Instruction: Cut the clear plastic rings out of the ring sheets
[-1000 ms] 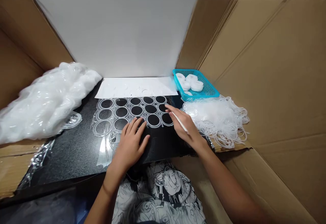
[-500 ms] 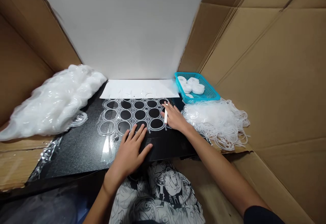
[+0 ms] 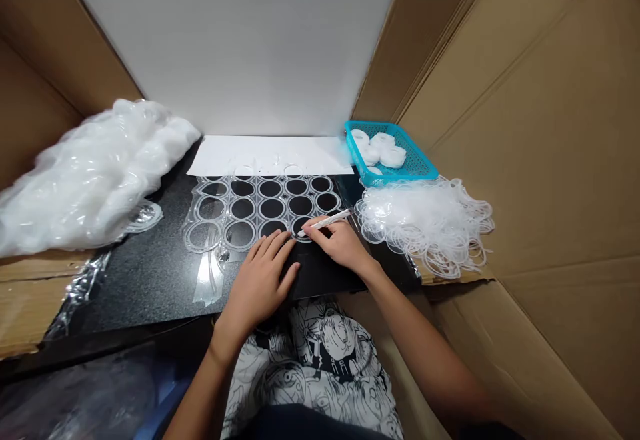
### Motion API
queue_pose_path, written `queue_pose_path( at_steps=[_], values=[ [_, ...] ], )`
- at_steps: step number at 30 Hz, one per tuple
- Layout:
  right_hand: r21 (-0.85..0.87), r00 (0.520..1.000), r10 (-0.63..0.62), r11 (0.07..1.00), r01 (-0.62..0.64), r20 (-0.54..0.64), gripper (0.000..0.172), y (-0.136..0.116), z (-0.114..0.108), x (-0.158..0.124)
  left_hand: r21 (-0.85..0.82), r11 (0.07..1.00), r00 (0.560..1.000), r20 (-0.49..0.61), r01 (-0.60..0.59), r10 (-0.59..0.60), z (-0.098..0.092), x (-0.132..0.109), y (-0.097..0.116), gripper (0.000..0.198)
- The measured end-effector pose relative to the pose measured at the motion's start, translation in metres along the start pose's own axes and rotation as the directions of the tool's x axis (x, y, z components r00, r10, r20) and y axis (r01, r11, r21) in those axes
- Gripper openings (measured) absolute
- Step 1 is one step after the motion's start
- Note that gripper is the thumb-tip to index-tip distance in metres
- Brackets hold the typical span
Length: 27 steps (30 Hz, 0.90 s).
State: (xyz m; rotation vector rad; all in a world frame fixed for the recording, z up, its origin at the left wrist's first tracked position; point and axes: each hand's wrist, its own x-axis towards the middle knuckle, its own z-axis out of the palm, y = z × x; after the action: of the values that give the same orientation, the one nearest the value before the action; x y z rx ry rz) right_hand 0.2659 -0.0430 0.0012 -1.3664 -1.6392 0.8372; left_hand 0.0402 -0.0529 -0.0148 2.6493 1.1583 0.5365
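My right hand (image 3: 343, 245) is closed around a slim white pen-shaped tool (image 3: 327, 220). The tool's dark tip meets a ring in the front row of a clear plastic sheet (image 3: 257, 217) patterned with rows of pale rings. Whether it is a pen or a cutter, I cannot tell. My left hand (image 3: 263, 283) lies flat with fingers stretched out, its fingertips on the sheet's near edge. Beneath the sheet is a black surface (image 3: 320, 270), and a white paper strip (image 3: 270, 150) lies along its far side.
A bulky clear bag of white pieces (image 3: 100, 173) sits at left. On the right, a blue basket (image 3: 413, 177) holds several white ring stacks, with a heap of thin white rings (image 3: 425, 220) in front. Cardboard panels (image 3: 550, 127) and a white board (image 3: 240, 47) enclose the table.
My right hand has drawn nearer and turned, gripping the tool with its tip now at a front-row ring. The left hand stays near the sheet's edge. The whole view has shifted slightly.
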Motion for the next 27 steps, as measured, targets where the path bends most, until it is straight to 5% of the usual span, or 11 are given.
queue_pose_path(
  at_steps=[4, 9, 27],
  values=[
    [-0.089, 0.999, -0.049, 0.995, 0.05, 0.022, 0.013, -0.0058, 0.0011, 0.0004, 0.051, 0.999, 1.0, 0.014, 0.005, -0.006, -0.003, 0.0027, 0.0039, 0.046],
    [-0.103, 0.998, -0.05, 0.994, 0.045, -0.046, 0.015, -0.0066, 0.0065, -0.0001, 0.081, 0.997, 1.0, 0.022, 0.008, -0.01, -0.0051, 0.0032, 0.0064, 0.046],
    [-0.198, 0.991, -0.133, 0.972, 0.129, -0.007, 0.015, -0.0038, 0.0077, -0.0013, 0.065, 0.998, 0.999, 0.022, -0.027, 0.026, -0.0079, 0.0029, 0.0083, 0.042]
  ],
)
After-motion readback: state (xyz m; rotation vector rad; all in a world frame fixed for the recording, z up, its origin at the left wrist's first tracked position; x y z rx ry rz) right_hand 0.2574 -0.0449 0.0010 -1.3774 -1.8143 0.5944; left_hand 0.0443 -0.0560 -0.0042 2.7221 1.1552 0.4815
